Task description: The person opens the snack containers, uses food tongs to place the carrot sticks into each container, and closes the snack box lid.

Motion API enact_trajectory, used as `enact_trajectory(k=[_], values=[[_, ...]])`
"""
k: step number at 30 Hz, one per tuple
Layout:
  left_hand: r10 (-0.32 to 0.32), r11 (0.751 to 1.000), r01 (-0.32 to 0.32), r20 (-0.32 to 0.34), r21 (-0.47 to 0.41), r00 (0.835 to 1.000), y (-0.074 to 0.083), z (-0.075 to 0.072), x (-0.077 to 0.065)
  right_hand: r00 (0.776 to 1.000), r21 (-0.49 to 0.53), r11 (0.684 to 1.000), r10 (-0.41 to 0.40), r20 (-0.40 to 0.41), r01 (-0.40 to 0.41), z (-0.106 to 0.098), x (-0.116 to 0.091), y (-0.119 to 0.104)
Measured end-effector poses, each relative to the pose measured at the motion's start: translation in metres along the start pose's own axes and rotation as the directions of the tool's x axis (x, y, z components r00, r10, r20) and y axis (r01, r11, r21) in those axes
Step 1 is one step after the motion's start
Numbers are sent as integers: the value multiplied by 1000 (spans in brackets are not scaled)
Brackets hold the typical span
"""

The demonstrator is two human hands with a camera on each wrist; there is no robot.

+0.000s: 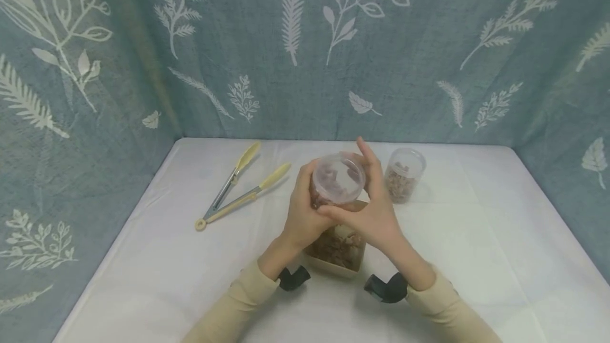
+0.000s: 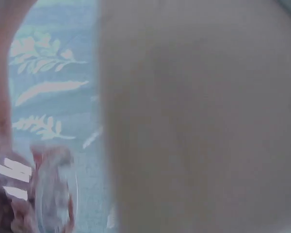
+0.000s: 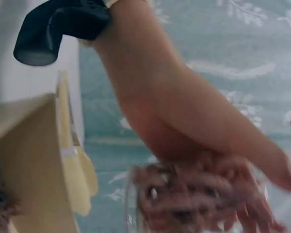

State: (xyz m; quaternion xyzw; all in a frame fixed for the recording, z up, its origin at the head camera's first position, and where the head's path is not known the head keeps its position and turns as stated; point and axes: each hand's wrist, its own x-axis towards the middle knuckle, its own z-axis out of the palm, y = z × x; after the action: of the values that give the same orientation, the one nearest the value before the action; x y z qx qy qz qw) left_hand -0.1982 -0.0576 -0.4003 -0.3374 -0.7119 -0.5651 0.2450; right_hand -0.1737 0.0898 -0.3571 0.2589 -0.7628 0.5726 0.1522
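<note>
A clear plastic jar (image 1: 339, 179) with reddish-brown pieces inside is held up over an open cardboard box (image 1: 333, 269). My left hand (image 1: 305, 210) wraps round the jar's side. At the lid end, my right hand (image 1: 374, 213) grips the rim between thumb and fingers, one finger pointing upward. Curled strips show through the jar wall (image 3: 199, 199) in the right wrist view, beneath the left hand (image 3: 184, 107). A pale, blurred surface fills most of the left wrist view, with part of the jar (image 2: 56, 194) at the lower left.
Yellow-tipped tongs (image 1: 229, 200) lie spread apart on the white table (image 1: 476, 258), left of the box. A second clear jar (image 1: 404, 176) with brownish pieces stands behind my right hand. Blue patterned curtains (image 1: 267, 89) border the table at the back and sides.
</note>
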Motion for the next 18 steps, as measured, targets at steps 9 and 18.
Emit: enact_trajectory(k=[9,18], values=[[-69,931,167,292,-326,954,7,-11,2,910,250,968,-115,398,13,-36,13,8],[-13,860,239,450,-450,893,4,-16,-1,793,420,906,-295,534,54,-34,14,14]])
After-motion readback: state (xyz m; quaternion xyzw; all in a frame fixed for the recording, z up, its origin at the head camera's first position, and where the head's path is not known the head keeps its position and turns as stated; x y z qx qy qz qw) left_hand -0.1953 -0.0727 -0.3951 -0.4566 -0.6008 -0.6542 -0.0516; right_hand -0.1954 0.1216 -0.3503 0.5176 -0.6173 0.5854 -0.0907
